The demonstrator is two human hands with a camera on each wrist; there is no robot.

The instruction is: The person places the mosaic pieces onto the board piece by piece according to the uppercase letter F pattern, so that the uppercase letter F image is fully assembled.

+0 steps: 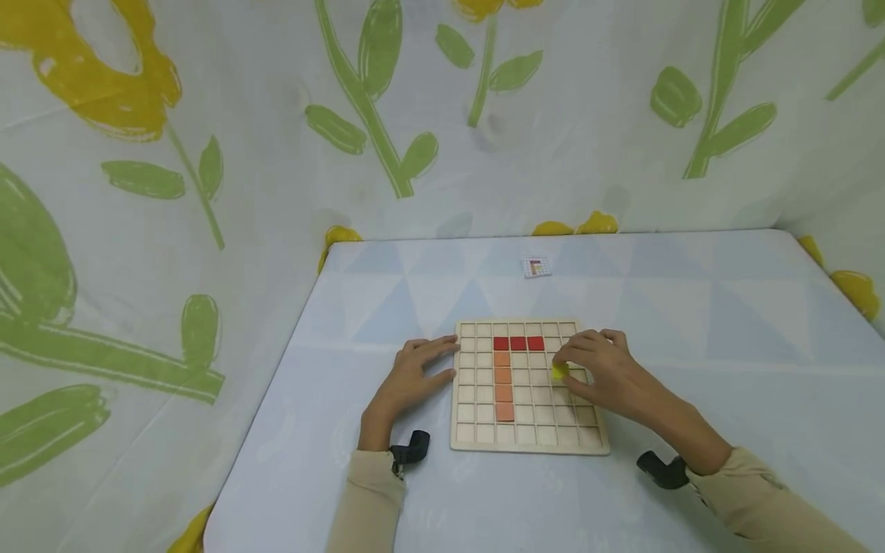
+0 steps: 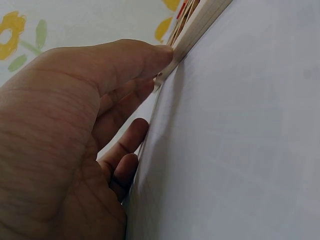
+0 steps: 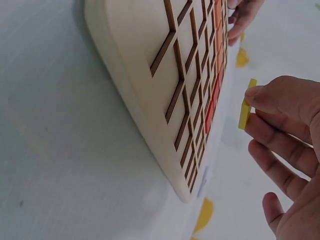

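A wooden grid board [image 1: 477, 436] lies flat on the table. Three red tiles [image 1: 518, 343] form a row in its upper part, and a column of several orange tiles [image 1: 503, 376] runs down from the leftmost red one. My right hand [image 1: 608, 374] pinches a yellow square tile [image 3: 247, 105] between thumb and fingers, held above the right side of the board. On the board's left edge rest the thumb and fingertips of my left hand [image 1: 412, 376], its fingers extended. In the left wrist view the thumb touches the wooden rim [image 2: 192, 37].
Behind the board, a small card [image 1: 536, 267] with a coloured grid pattern lies on the pale blue and white table [image 1: 332, 369]. A white cloth wall [image 1: 263, 153] with printed flowers and leaves surrounds the table's back and left side.
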